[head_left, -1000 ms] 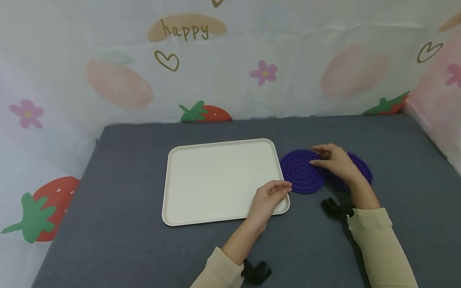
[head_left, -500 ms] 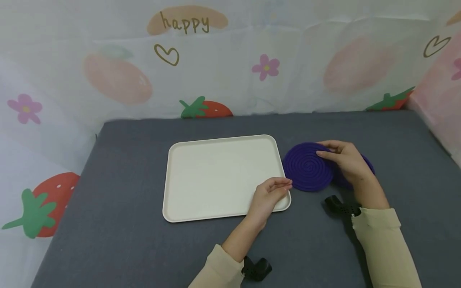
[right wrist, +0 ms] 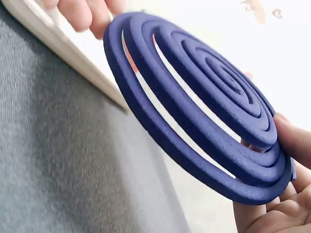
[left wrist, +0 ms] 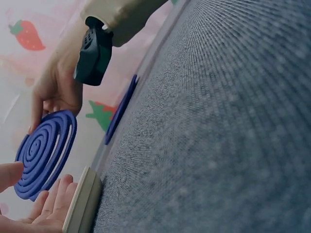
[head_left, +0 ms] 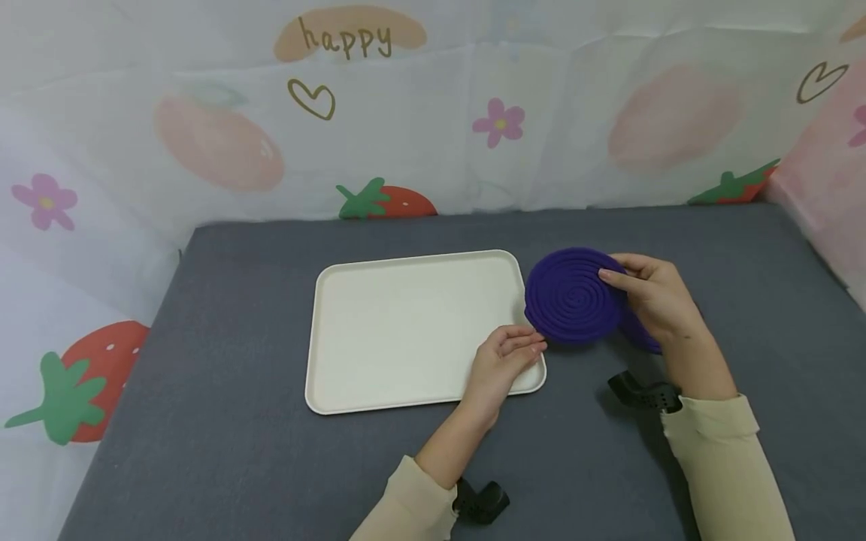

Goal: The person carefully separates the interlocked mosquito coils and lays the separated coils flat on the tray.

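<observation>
Mat (head_left: 573, 295), wound as a spiral, has left the worktop (head_left: 237, 451): half a second ago it lay lower, and now it is raised and tilted, with its face toward the person. The right hand (head_left: 656, 297) pinches its right edge, thumb in front and fingers behind. For the work in hand, this means, I judge, that the mat is now carried by this hand. The left hand (head_left: 501, 361) has stayed over the tray (head_left: 406, 330), loose and grasping nothing; whether its fingertips touch the mat, I cannot tell. The mat is of thick, round, dark purple cord, matte, with slits between the outer turns. A second mat (head_left: 639, 336) lies flat below the right hand. The tray is cream, smooth, rectangular, with rounded corners; the grey worktop covering looks woven.
</observation>
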Action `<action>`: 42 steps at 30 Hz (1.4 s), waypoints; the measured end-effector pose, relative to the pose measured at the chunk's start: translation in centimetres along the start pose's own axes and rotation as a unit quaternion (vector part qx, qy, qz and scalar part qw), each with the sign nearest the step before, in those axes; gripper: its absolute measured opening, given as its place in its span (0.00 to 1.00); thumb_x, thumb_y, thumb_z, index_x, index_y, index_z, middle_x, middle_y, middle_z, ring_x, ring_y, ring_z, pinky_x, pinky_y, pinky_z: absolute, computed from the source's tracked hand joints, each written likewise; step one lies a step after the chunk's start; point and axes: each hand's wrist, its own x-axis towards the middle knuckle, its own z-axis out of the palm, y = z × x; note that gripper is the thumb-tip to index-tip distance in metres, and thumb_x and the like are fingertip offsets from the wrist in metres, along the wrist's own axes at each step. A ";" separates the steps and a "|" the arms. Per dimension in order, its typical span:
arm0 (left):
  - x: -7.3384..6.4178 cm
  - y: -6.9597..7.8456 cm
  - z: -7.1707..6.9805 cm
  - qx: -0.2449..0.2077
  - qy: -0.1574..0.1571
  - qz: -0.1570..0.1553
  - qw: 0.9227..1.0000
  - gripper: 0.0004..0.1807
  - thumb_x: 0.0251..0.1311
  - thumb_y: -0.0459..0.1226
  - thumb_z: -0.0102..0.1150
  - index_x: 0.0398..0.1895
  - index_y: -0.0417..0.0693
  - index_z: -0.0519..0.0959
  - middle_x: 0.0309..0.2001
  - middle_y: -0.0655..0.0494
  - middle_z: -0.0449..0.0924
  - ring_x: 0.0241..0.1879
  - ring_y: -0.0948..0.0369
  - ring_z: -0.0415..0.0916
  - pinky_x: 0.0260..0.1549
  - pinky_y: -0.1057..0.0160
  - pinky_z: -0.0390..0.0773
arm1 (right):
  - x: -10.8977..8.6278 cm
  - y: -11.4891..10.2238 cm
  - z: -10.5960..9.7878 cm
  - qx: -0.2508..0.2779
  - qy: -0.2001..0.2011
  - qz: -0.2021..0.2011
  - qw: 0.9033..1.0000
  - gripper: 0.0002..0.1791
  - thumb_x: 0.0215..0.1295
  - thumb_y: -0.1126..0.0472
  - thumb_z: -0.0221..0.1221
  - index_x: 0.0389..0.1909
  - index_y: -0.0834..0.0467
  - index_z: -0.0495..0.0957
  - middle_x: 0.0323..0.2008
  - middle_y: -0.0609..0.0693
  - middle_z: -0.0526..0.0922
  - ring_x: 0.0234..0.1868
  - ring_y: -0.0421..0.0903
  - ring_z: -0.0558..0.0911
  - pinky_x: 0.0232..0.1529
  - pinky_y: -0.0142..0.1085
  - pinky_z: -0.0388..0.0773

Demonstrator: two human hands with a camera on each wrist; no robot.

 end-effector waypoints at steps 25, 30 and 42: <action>0.3 2.2 -1.3 -0.157 0.055 0.067 0.984 0.17 0.61 0.25 0.53 0.53 0.26 0.70 0.44 0.51 0.80 0.43 0.62 0.79 0.48 0.61 0.78 | 1.4 0.4 7.4 0.049 -0.053 -0.004 0.997 0.13 0.66 0.75 0.52 0.37 0.56 0.81 0.30 0.47 0.83 0.29 0.40 0.81 0.31 0.28 0.80; 0.5 3.2 -2.2 -0.136 0.070 0.081 0.985 0.18 0.61 0.26 0.54 0.54 0.27 0.70 0.44 0.49 0.80 0.41 0.61 0.80 0.45 0.62 0.79 | 1.4 1.2 7.9 0.029 -0.068 0.002 0.997 0.14 0.64 0.76 0.52 0.40 0.56 0.79 0.31 0.47 0.82 0.31 0.39 0.81 0.34 0.28 0.79; 0.7 7.8 -5.9 0.044 0.033 0.043 0.998 0.19 0.62 0.30 0.57 0.56 0.32 0.72 0.47 0.40 0.79 0.41 0.61 0.80 0.42 0.62 0.81 | 1.0 1.8 10.1 0.035 -0.073 -0.006 0.997 0.17 0.63 0.77 0.53 0.46 0.55 0.76 0.36 0.46 0.83 0.37 0.40 0.82 0.41 0.30 0.79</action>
